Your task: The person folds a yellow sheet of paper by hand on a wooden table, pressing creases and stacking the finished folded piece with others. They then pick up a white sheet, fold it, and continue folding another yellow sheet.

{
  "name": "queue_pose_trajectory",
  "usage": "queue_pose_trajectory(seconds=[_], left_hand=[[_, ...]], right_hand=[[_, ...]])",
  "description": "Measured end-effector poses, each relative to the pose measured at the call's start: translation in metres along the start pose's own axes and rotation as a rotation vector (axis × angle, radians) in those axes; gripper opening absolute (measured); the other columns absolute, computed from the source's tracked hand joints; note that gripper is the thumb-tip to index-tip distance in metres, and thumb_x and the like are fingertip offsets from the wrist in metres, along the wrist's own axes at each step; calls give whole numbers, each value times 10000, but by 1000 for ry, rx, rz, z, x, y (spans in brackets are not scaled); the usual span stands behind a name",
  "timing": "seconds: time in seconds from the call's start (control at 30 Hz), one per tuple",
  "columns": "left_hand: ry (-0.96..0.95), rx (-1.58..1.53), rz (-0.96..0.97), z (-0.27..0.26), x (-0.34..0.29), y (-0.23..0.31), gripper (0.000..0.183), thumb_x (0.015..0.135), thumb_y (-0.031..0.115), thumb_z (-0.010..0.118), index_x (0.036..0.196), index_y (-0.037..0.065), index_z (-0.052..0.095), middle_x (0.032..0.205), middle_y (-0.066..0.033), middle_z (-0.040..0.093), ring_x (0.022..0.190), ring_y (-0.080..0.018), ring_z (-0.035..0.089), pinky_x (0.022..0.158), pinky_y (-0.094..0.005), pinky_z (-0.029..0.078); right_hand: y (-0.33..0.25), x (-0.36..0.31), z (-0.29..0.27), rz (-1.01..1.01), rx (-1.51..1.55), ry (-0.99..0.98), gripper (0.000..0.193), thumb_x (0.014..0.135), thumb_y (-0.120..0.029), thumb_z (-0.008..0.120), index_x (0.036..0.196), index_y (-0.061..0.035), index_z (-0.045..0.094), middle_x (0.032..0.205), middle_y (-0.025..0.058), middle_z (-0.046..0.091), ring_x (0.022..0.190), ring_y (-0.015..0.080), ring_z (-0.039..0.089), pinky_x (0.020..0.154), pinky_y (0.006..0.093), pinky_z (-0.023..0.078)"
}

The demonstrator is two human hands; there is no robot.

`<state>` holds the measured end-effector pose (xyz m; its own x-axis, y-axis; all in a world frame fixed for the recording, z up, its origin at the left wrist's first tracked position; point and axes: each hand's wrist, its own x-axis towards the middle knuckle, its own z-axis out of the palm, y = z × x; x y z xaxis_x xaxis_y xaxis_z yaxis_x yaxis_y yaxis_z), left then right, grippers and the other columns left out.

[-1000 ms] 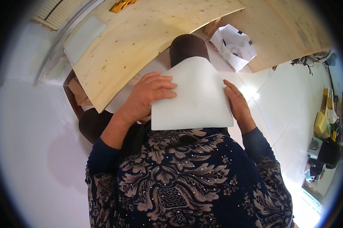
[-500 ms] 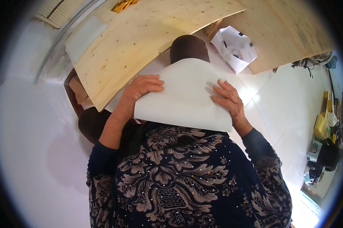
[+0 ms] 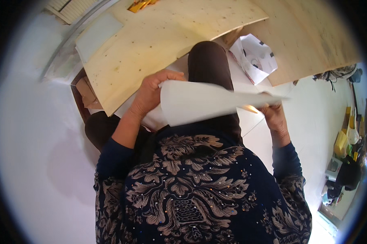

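A plain white sheet of paper (image 3: 193,102) is held up above my lap, tilted and bent so that it narrows toward the right. My left hand (image 3: 155,89) grips its left edge, with the fingers partly behind the sheet. At the opposite end my right hand (image 3: 274,116) holds the paper, its fingers closed near the edge and partly covered by it. Motion smears that right end. Below the sheet, dark brown trousers (image 3: 210,65) show on my knee.
A pale plywood table (image 3: 151,44) stands ahead, with another white sheet (image 3: 100,34) at its left and orange-yellow folded pieces (image 3: 140,5) at the far edge. Right of my knee is an open white paper bag (image 3: 266,69). Yellow and black items (image 3: 342,144) lie far right.
The sheet was spread flat over my knee and is now lifted and turned nearly edge-on. My right hand has moved right and closed on it; my left hand has shifted slightly right.
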<state>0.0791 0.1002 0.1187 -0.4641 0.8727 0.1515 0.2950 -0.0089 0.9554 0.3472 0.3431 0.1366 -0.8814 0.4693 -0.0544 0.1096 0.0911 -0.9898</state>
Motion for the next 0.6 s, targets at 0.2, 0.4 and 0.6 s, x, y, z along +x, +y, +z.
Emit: queue_pose_trajectory(seconds=[0.2,0.4,0.6], left_hand=[[23,-145,-367,-98,-9,22,220,902,200,685,989,-2,689,834,9,639,790,-66,559,759,-223,470],[375,237,-408,-195,-65,-8,176,878,81,705,1039,20,671,957,7,646,903,-99,590,849,-255,469],[916,18,-70,-236,-57,-14,559,799,31,706,1342,67,576,1083,-11,625,742,-100,497,738,-241,464]], right_hand=[[-42,104,61,-94,385,109,272,916,-155,685,1145,-11,653,1013,27,659,920,117,622,814,228,505],[-64,193,173,-84,203,-232,175,931,-95,671,1097,-42,687,929,-33,660,851,44,581,762,199,476],[-88,256,231,-817,1,-234,259,822,29,668,1039,-107,704,1194,65,666,1150,203,597,1005,304,452]])
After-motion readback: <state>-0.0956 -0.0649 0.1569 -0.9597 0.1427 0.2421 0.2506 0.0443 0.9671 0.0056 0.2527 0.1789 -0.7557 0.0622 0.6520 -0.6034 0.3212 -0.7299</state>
